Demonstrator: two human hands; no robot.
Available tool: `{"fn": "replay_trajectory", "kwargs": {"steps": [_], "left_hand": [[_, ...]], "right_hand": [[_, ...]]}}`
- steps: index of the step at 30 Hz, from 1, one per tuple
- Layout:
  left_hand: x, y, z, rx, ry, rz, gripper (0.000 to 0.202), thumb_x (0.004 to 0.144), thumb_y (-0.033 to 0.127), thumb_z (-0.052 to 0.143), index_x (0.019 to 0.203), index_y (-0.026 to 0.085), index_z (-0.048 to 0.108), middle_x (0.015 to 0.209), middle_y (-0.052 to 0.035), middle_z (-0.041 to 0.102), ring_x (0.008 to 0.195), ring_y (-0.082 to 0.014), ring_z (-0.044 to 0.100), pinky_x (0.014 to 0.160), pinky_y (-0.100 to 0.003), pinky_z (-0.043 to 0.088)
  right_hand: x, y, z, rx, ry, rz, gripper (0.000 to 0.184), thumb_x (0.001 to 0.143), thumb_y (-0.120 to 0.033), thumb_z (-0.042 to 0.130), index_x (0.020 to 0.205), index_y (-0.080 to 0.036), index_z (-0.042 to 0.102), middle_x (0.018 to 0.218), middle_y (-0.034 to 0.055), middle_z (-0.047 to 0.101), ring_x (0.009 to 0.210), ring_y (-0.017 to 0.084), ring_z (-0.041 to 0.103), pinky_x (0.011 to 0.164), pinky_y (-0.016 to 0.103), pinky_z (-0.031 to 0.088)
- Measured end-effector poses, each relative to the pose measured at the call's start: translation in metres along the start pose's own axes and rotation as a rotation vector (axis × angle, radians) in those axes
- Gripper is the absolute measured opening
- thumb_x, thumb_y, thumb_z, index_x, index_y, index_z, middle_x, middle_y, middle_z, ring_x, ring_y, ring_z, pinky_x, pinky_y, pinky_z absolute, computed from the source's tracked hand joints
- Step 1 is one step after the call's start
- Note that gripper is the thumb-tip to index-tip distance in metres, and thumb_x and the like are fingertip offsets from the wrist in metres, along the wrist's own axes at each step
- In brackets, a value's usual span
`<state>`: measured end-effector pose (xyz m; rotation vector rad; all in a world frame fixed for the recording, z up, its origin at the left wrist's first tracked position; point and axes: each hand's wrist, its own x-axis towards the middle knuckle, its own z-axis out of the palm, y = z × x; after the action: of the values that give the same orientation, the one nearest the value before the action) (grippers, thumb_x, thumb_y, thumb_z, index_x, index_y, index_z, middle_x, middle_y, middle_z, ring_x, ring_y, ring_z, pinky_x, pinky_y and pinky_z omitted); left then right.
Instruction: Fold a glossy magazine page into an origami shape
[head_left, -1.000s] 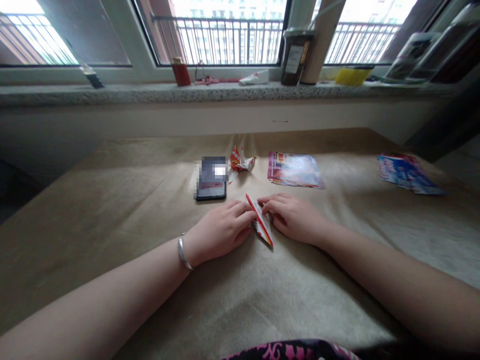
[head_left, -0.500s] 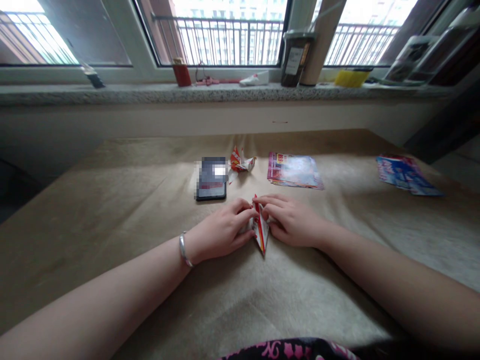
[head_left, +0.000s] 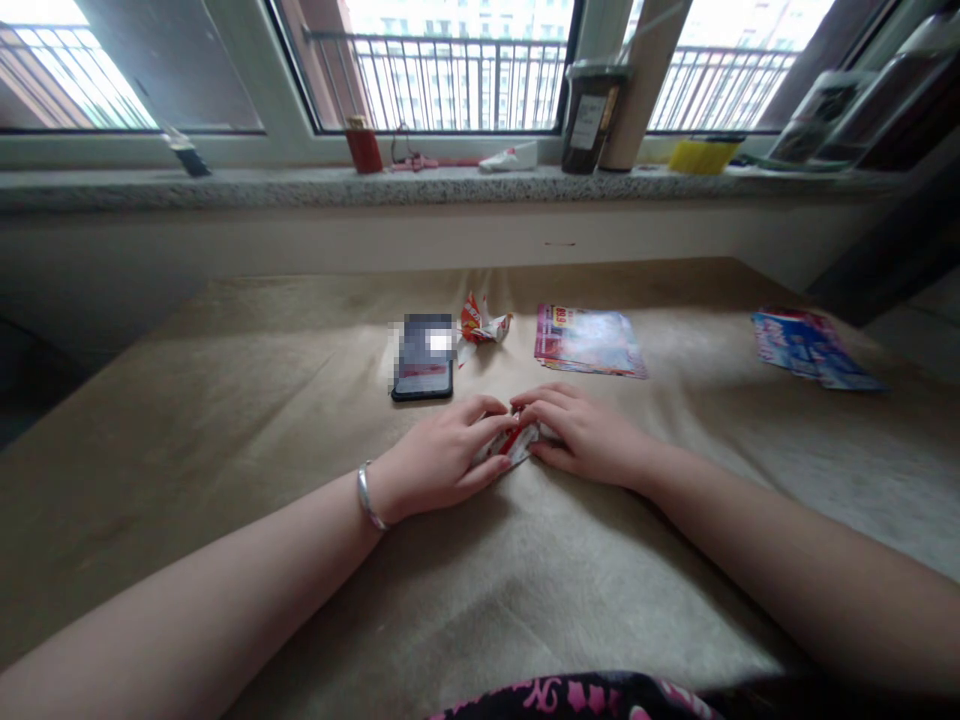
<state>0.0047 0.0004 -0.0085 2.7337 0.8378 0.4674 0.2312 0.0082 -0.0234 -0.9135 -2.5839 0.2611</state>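
Note:
Between my hands, on the table, lies a small folded paper (head_left: 519, 442), white with red, partly covered by my fingers. My left hand (head_left: 457, 447), a silver bangle at its wrist, grips the paper's left side between thumb and fingers. From the right, my right hand (head_left: 586, 432) closes on the same paper, fingers over its top and thumb at its near side. Just beyond stands a folded paper crane (head_left: 484, 325) in orange-red and white. Left of the crane is a phone (head_left: 424, 365) with part of it pixelated.
A stack of printed sheets (head_left: 589, 342) lies behind my right hand, and more blue printed sheets (head_left: 814, 350) sit at the far right of the table (head_left: 187, 430). On the windowsill are a red container (head_left: 364, 147), a dark lidded jar (head_left: 592, 118) and a yellow item (head_left: 703, 155).
The folded paper's long point, which aimed toward me, no longer shows; the paper now looks shorter and slanted. My right fingers have shifted slightly over it. The other things have stayed put.

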Motion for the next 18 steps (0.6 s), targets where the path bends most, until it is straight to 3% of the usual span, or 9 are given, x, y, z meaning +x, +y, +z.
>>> {"fn": "replay_trajectory", "kwargs": {"steps": [4,9,18], "left_hand": [[-0.0009,0.0002,0.0009,0.047,0.03,0.021,0.038,0.088,0.029,0.05,0.125,0.021,0.049,0.119,-0.0099,0.053,0.102,-0.02,0.055,0.088,-0.036,0.049],[-0.0016,0.0002,0.002,0.079,-0.001,0.007,0.04,0.085,0.031,0.055,0.123,0.02,0.05,0.116,-0.0091,0.056,0.099,-0.0213,0.055,0.085,-0.038,0.049],[0.0013,-0.0064,0.005,0.102,0.059,0.048,0.013,0.09,0.021,0.049,0.094,0.017,0.06,0.103,-0.0058,0.063,0.094,-0.0171,0.057,0.084,-0.033,0.048]], "right_hand": [[-0.0004,0.0004,0.0,-0.045,0.038,0.061,0.02,0.083,-0.034,0.059,0.098,-0.02,0.061,0.118,0.0096,0.06,0.106,0.023,0.053,0.091,0.044,0.045],[-0.0014,-0.0027,-0.0002,-0.056,0.04,0.073,0.02,0.084,-0.033,0.058,0.098,-0.019,0.062,0.118,0.0094,0.06,0.104,0.022,0.055,0.089,0.041,0.046],[-0.0008,-0.0059,-0.0008,-0.118,0.059,0.034,0.018,0.085,-0.03,0.056,0.098,-0.02,0.064,0.116,0.0081,0.061,0.101,0.022,0.055,0.088,0.038,0.045]]}}
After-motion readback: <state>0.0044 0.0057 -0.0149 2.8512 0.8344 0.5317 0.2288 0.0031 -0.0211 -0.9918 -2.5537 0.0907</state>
